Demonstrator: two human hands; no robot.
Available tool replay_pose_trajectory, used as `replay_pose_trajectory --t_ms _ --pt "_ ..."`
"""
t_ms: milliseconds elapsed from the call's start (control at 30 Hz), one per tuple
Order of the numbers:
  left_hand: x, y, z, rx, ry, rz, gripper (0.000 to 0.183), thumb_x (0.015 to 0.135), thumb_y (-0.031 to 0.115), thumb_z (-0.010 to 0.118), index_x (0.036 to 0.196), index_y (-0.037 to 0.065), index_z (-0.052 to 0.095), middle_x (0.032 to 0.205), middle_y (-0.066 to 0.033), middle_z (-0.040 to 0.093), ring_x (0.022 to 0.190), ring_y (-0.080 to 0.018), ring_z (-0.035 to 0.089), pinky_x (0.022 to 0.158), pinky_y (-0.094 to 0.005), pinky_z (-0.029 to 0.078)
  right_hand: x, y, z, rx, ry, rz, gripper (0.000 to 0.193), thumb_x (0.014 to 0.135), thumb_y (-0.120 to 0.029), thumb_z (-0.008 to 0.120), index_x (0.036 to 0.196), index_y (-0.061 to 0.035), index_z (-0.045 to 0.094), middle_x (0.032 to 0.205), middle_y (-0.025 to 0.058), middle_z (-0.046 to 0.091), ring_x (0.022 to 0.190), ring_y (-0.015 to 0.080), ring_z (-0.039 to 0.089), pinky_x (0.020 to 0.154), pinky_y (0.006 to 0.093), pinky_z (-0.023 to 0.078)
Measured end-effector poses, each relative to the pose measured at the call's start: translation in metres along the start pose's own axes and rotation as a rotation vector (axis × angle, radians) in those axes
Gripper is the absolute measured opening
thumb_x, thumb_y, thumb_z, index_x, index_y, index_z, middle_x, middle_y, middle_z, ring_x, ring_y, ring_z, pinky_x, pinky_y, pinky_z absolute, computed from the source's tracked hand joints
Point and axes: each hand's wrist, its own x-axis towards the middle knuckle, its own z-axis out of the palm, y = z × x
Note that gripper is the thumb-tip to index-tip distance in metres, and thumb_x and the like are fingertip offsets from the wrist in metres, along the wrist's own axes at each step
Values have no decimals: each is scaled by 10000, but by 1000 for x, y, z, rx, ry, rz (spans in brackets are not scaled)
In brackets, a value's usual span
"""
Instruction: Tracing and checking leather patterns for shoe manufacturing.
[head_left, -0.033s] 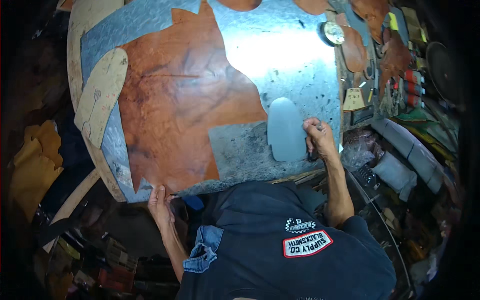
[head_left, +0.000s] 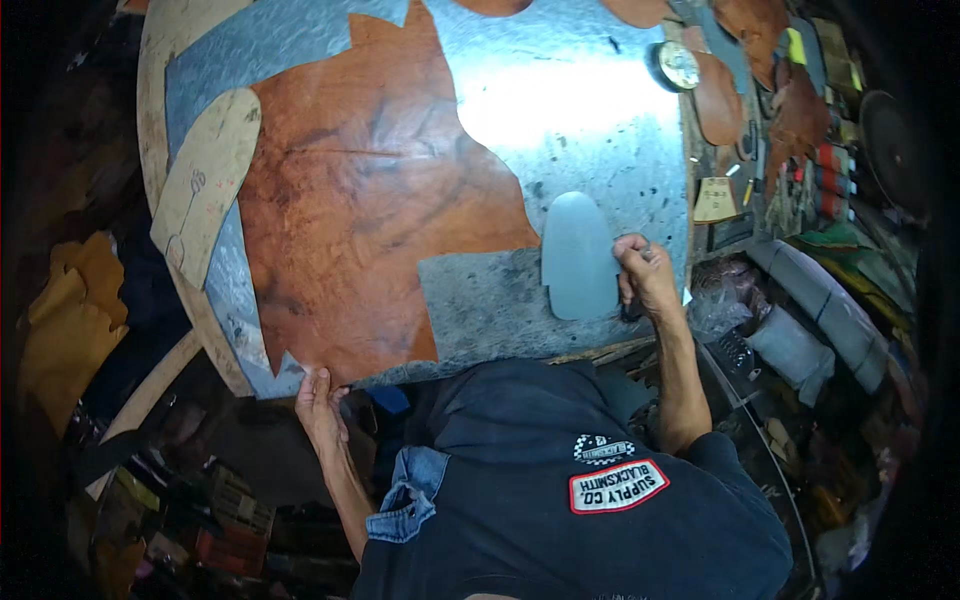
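One gray tabletop [head_left: 480, 310] carries a brown leather hide [head_left: 350, 190]; right of it lies a round-ended gray template [head_left: 580, 260]. The left hand's [head_left: 324, 408] fingers pinch the hide's near edge; the right hand's [head_left: 650, 278] curl round a partly hidden dark tool [head_left: 630, 311] beside the template

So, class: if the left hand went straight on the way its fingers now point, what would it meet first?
The brown leather sheet. The left hand's fingers are at its near edge, pointing across it; whether they would pass over or under it is unclear.
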Motion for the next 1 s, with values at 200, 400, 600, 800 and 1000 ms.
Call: replay_pose_trajectory --t_ms 200,400,600,800,1000 --pt "2 3 -7 23 44 -26 212 919 138 659 1099 26 642 961 -32 680 775 -93 639 647 -241 544 5 -2 0 -25 11 25 127 918 -178 625 885 -63 582 495 -20 457 327 87 395 320 238 322" --pt "2 2 -10 29 45 -33 205 919 133 658 1095 31 638 971 -23 668 786 -87 625 649 -245 548 8 1 -2 -25 8 26 120 920 -170 622 885 -66 574 494 -18 464 316 93 396 306 245 323" --pt "2 2 -12 22 11 -26 211 920 135 657 1105 37 632 950 -14 662 784 -75 616 652 -239 554 6 -3 0 -28 4 40 142 926 -182 614 861 -60 586 510 -10 486 346 88 422 331 239 333" --pt "1 5 -9 22 9 -22 244 920 131 656 1139 31 622 969 -17 663 797 -77 622 649 -231 556 6 0 0 -8 -2 34 133 918 -189 623 893 -70 567 484 -10 470 312 97 392 312 249 327" --pt "-9 11 9 69 36 88 317 932 127 637 1223 13 592 1022 -28 665 801 -81 616 646 -221 540 4 -8 4 -48 22 45 137 916 -170 616 850 -55 583 513 -13 476 343 92 418 335 244 344"
